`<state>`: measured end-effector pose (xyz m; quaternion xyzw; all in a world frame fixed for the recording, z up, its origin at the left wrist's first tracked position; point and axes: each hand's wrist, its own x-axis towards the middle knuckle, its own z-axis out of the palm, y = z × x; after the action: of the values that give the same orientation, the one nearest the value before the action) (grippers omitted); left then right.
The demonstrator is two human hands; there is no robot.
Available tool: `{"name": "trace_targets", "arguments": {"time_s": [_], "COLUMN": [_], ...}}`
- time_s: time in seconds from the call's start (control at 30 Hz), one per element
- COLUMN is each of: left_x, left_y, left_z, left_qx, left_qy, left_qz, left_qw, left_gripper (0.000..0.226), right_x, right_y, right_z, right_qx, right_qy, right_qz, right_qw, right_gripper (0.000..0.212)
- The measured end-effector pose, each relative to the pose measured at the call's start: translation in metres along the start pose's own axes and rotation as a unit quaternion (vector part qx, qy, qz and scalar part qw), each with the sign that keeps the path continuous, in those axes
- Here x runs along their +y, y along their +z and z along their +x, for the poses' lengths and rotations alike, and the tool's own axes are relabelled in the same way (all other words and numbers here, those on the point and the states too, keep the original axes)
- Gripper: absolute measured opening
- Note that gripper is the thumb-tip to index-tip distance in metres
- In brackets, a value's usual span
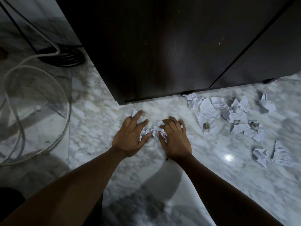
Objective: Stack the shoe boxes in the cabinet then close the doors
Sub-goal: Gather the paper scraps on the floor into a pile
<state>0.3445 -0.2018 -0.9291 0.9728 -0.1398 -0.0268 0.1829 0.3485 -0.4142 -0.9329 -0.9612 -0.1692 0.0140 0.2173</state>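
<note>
Closest in: two bare forearms, stretched out over the marble floor (101, 121). Down on the left hand (130, 137), fingers (137, 115) straight and spread, pressing on crumpled paper (155, 132). Over to the right hand (176, 141), fingers (171, 123) curled and bunched close, gripping that same paper, with white edges poking out between them. Just beyond both hands, the dark cabinet (268, 51), standing on the floor with its doors (154, 46) shut. More paper scraps (228, 115) scattered right of the hands, one tucked at the cabinet's foot. Far left, a looped white cable (9, 95) beside a black coil (65, 56).
</note>
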Motion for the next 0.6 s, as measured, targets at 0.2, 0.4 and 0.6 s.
{"name": "trace_targets", "arguments": {"time_s": [0.2,0.4,0.6], "left_x": [-0.0019,-0.0036,-0.0024], "left_y": [-0.0037,0.0031,-0.0002], "left_z": [0.0013,0.0011,-0.0015], "left_qx": [0.0,0.054,0.017], "left_qy": [0.026,0.037,0.049], "left_qz": [0.014,-0.048,-0.014], "left_qw": [1.0,0.997,0.999], "left_gripper": [0.062,0.041,0.052], "right_x": [-0.0017,-0.002,-0.0037], "right_y": [-0.0008,-0.0009,-0.005], "right_z": [-0.0016,-0.0017,-0.0019], "right_qx": [-0.009,0.006,0.019], "right_qy": [0.014,0.022,0.021], "right_qz": [-0.028,-0.008,0.006], "right_qw": [0.999,1.0,1.0], "right_gripper": [0.045,0.033,0.041]}}
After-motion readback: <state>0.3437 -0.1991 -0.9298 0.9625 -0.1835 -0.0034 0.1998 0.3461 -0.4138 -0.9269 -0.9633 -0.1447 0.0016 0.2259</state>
